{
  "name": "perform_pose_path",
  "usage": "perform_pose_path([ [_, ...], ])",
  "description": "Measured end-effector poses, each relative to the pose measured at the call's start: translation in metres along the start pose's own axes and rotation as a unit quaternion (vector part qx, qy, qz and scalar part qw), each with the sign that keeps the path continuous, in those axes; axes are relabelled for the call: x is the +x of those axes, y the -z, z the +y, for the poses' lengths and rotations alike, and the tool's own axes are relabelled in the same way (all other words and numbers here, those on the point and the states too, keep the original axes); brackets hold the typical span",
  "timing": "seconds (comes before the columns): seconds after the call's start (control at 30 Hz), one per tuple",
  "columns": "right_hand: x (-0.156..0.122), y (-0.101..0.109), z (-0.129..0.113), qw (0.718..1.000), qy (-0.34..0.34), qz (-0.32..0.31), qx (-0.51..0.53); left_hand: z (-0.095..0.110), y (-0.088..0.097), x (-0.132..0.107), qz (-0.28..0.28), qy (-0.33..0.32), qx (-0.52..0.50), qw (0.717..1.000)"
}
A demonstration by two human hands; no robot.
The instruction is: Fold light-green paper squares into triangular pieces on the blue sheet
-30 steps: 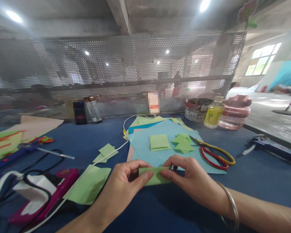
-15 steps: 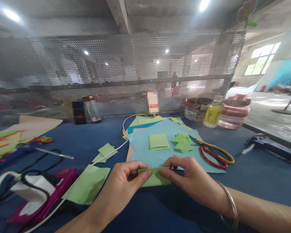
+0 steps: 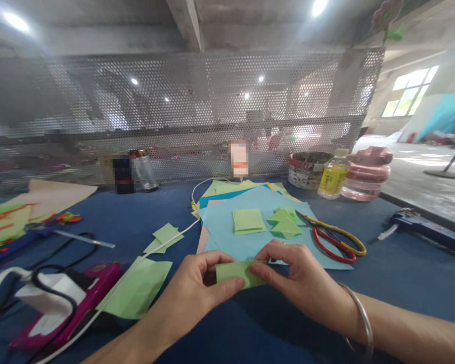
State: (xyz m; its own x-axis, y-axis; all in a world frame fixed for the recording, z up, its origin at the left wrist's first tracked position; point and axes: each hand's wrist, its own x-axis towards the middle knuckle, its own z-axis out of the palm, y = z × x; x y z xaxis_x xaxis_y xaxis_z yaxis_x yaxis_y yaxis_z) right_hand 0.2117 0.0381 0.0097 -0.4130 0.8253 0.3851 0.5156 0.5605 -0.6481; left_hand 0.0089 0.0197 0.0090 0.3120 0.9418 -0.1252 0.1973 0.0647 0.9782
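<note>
Both hands pinch one small folded piece of light green paper (image 3: pixel 233 271) just above the blue table (image 3: pixel 106 222). My left hand (image 3: pixel 200 288) grips its left end between thumb and fingers. My right hand (image 3: pixel 296 280), a metal bangle on its wrist, grips the right end. Beyond the hands lies a light blue sheet (image 3: pixel 250 230) on a stack of coloured paper. On that sheet rest a folded green square (image 3: pixel 248 221) and folded green triangles (image 3: pixel 285 222).
Red and yellow scissors (image 3: pixel 335 238) lie right of the blue sheet. A glue gun (image 3: pixel 426 228) lies far right. Loose green scraps (image 3: pixel 140 288), a white cable and a pink device (image 3: pixel 60 308) sit left. Bottles, a basket and a perforated metal screen line the back.
The green piece has been folded narrower and lifted slightly. My left thumb has slid a little to the right along it. Nothing else on the table has moved.
</note>
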Motion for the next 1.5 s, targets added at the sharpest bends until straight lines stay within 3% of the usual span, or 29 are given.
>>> perform_pose_path([
  [0.23,-0.003,0.001,-0.001,0.998,0.052,0.018,0.007,0.001,0.000,0.000,0.006,-0.013,0.101,0.995],
  [0.43,-0.002,0.003,-0.004,0.998,0.053,0.031,0.022,0.001,0.000,-0.002,0.015,-0.009,0.103,0.995],
  [0.53,0.000,0.003,-0.007,0.999,0.014,0.017,0.037,0.000,0.000,-0.003,0.019,-0.007,0.095,0.995],
  [0.7,0.001,0.003,-0.012,0.984,-0.099,-0.099,0.110,0.006,-0.004,-0.005,0.035,-0.020,0.099,0.994],
  [0.8,0.000,0.002,-0.012,0.975,-0.122,-0.127,0.134,0.008,-0.005,-0.006,0.031,-0.019,0.111,0.993],
  [1.23,-0.002,0.002,-0.010,0.983,-0.096,-0.124,0.092,0.007,-0.004,-0.004,0.011,-0.011,0.110,0.994],
  [1.5,0.006,0.009,-0.002,0.990,-0.080,-0.108,0.031,0.005,0.007,0.002,0.042,0.001,0.121,0.992],
])
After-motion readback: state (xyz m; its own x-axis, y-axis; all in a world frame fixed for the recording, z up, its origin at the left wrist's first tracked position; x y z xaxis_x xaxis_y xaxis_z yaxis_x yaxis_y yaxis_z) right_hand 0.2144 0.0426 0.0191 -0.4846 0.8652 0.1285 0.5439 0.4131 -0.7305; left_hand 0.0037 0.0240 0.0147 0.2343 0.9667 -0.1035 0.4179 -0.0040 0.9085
